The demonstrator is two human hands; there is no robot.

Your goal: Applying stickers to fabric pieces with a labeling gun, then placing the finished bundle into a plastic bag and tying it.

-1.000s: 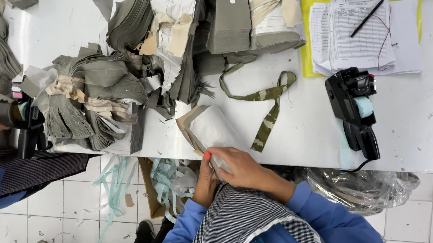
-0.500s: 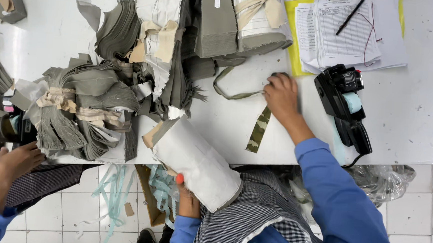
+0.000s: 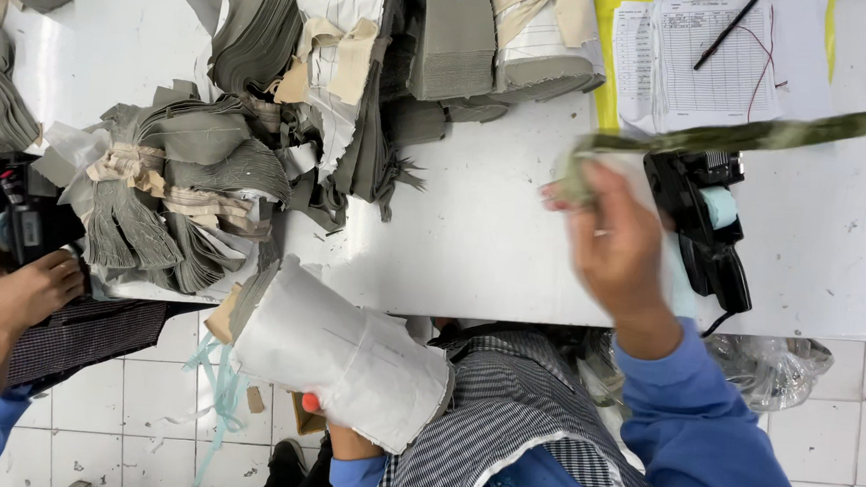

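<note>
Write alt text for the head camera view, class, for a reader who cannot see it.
Seen from above, a person's right hand lifts a blurred green camouflage strap over a white table, while the left hand holds a pale fabric bundle at the table's edge. Tied stacks of grey fabric pieces, a black handheld tagging device and paperwork with a pen lie around; another person's hand works at left.
</note>
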